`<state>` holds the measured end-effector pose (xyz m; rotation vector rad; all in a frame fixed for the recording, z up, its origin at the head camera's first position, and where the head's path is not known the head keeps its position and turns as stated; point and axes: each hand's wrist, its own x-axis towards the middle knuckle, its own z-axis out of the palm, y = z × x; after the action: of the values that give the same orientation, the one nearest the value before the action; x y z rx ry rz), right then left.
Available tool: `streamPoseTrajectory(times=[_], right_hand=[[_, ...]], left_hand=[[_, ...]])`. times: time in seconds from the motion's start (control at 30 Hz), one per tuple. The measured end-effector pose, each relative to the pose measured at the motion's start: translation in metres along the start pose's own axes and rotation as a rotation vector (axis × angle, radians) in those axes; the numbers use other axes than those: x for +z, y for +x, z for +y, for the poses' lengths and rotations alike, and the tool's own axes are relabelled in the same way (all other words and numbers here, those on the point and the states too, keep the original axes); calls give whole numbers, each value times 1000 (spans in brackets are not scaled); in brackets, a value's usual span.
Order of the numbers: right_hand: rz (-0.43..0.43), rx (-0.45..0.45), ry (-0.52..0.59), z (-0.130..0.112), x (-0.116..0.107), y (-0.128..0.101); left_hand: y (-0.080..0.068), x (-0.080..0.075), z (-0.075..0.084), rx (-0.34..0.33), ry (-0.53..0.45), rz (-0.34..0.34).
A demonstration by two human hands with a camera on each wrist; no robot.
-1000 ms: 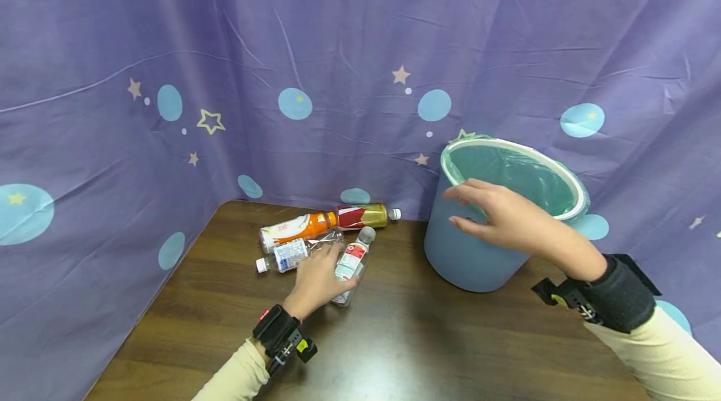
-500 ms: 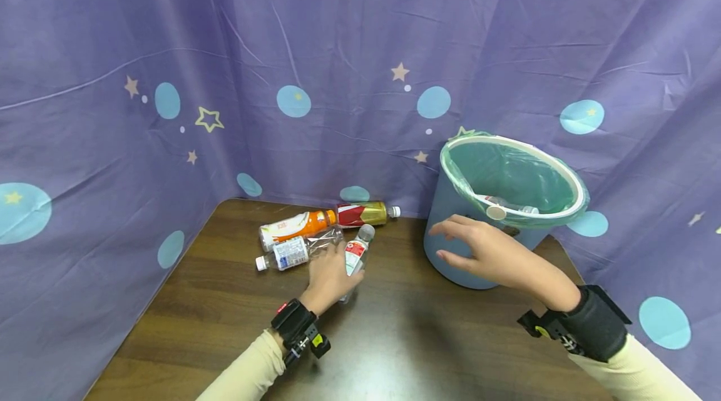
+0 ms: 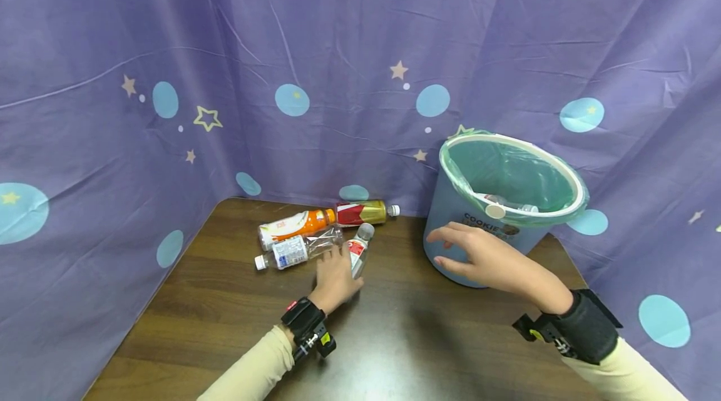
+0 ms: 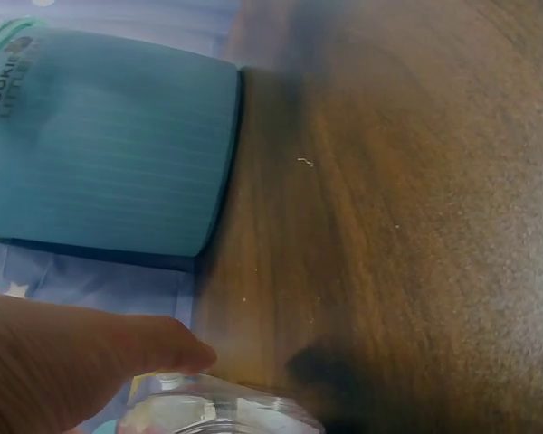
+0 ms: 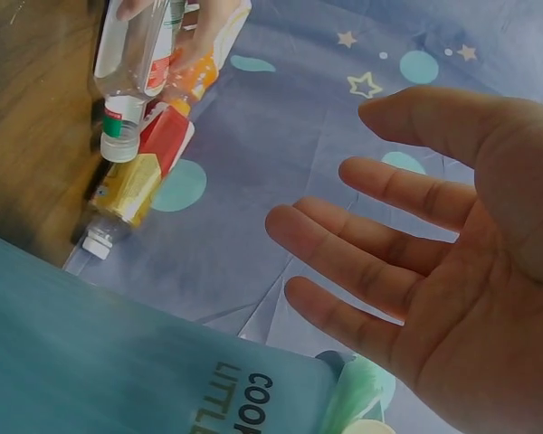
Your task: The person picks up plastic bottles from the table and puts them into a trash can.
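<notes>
While I watched: bottle work by the bin.
Left hand [image 3: 336, 276]: fingers curled round the clear bottle [image 3: 358, 254], at 9 o'clock of the blue bin [image 3: 450, 213].
Right hand [image 3: 484, 254]: spread, holding nothing.
Advice: a firm mid-body grip would have suited the lift.

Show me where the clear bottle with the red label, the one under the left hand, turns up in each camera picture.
Head: clear bottle with the red label lies at table centre, partly under the left hand.
Left wrist: only a clear curved piece at the bottom edge, below the thumb; probably this bottle.
Right wrist: top left, cap pointing down.
Shared landmark: the blue bin.
</notes>
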<state>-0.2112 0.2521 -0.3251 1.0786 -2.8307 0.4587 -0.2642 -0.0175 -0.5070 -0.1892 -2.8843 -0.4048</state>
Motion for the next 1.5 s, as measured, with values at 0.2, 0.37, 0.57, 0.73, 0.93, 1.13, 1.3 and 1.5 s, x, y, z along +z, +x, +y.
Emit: streamPoseTrajectory(times=[0.2, 0.37, 0.57, 0.73, 0.93, 1.13, 1.3, 1.5], right_hand=[[-11, 11, 11, 2, 2, -1], [-23, 4, 23, 4, 4, -3], [-20, 2, 23, 6, 6, -4], [-34, 11, 37, 7, 7, -4], [-65, 21, 69, 7, 11, -6], [-90, 19, 98, 8, 18, -5], [-103, 12, 102, 9, 27, -1], [-120, 10, 119, 12, 35, 1]], left_hand=[[1, 3, 0, -8, -15, 1], [3, 6, -1, -14, -9, -4], [4, 10, -6, -37, 24, -27], [6, 13, -15, -37, 57, -27], [5, 14, -24, -27, 44, -40], [7, 14, -29, -15, 18, -39], [9, 15, -34, 12, 23, -16], [10, 8, -36, 53, 26, -46]])
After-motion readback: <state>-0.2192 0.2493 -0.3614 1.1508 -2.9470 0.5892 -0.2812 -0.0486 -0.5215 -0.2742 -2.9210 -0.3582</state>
